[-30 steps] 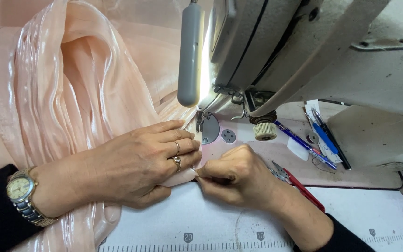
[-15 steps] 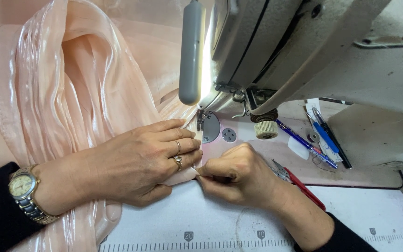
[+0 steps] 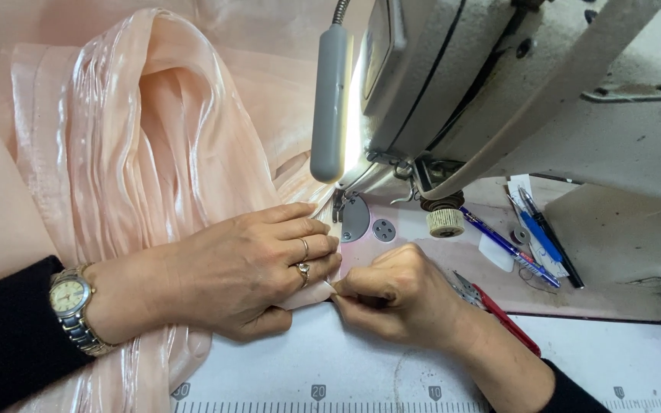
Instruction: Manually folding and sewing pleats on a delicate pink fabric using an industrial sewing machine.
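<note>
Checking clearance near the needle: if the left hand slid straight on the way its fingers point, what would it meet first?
The left hand points right, so its fingertips would meet the right hand almost at once; the two already look to be touching over the fabric edge, though depth is unclear.
</note>
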